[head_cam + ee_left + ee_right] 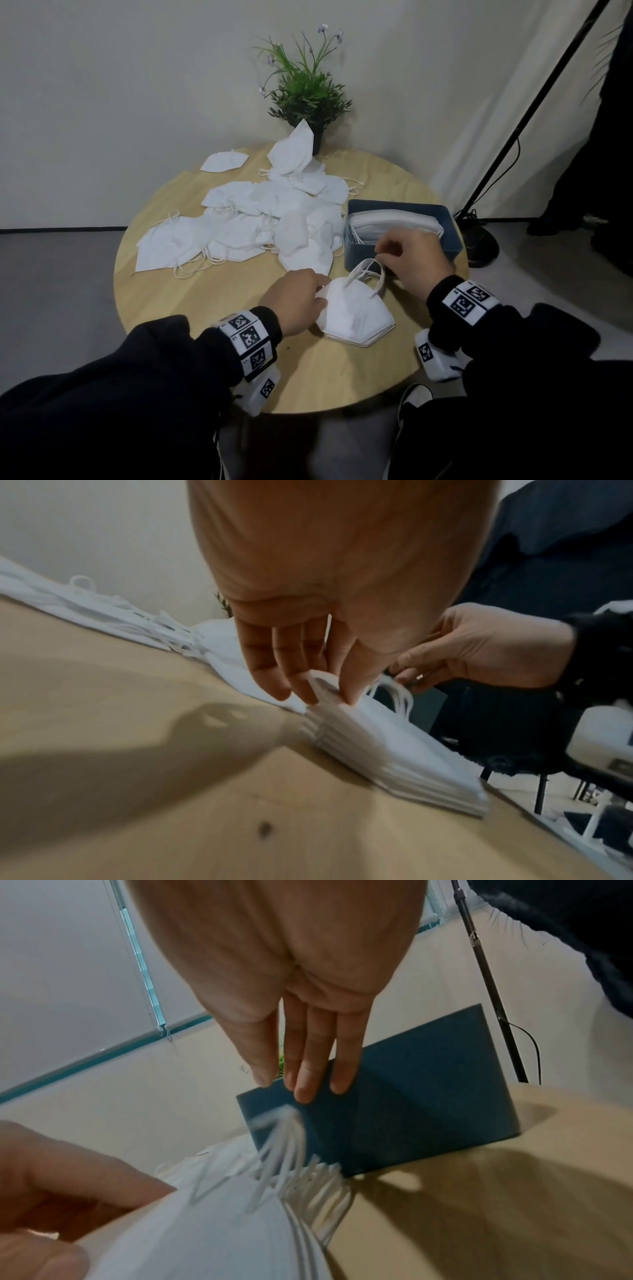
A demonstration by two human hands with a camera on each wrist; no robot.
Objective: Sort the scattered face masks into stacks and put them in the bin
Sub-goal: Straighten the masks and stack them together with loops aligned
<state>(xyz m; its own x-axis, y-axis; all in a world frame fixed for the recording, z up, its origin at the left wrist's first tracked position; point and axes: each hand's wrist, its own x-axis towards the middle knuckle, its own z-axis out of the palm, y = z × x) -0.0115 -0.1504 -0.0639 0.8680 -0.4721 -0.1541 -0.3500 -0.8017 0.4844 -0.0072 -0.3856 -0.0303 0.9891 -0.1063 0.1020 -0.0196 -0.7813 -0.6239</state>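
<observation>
Stack of white folded fabric masks [356, 313] flat on round pale wood bench [205, 308].
Left hand [294, 301] grip pinches stack's left corner; right hand [411, 257] grip pinches thin elastic ear loops [368, 270] above it, before dark blue rectangular bin [400, 205].

Both hands low and close together, left hand [295, 301] pinching, right hand [412, 258] pinching.
</observation>
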